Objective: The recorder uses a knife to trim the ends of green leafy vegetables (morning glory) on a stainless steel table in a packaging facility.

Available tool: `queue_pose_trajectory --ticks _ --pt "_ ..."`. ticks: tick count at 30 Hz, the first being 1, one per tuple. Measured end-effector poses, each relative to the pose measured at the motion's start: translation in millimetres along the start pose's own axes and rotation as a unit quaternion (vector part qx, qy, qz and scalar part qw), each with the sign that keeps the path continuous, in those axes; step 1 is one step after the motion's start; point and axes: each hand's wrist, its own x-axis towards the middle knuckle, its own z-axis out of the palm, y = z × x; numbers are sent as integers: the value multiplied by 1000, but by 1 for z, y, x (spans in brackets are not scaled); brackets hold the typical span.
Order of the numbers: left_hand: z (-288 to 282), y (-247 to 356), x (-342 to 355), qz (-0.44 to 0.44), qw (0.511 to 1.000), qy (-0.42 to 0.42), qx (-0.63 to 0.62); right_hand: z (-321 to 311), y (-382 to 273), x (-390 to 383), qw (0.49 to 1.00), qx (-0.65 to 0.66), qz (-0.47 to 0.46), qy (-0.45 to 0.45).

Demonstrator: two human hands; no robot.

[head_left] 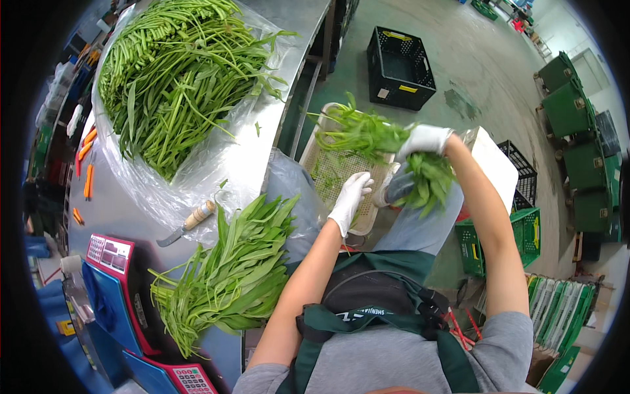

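My right hand (426, 140), in a white glove, is closed around a bunch of water spinach (373, 134). The stems and leaves stick out on both sides of the fist, above my knee and the basket. My left hand (352, 202), also gloved in white, is held near the basket's edge with its fingers stretched out and nothing visible in them. Below both hands stands a cream plastic basket (328, 172) with bits of green in it. A smaller pile of water spinach (230, 276) lies on the metal table left of my left forearm.
A large water spinach heap (190, 85) rests on clear plastic on the metal table (252, 144). Near it lies a wooden-handled knife (190, 222). Scales (115, 289) stand at lower left. A black crate (401, 69) and green crate (527, 236) are on the floor.
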Motion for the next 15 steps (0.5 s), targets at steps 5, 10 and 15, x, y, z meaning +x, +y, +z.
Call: queue_pose_trajectory --ticks 5,10,15 --pt "-13 -18 15 36 978 138 -155 -30 -15 -27 990 111 -27 -83" --pt "-5 41 -16 422 856 294 39 -80 -19 -63 986 88 -50 -129" --pt "34 89 -54 644 695 228 225 -103 -40 -83 981 89 -83 -153"
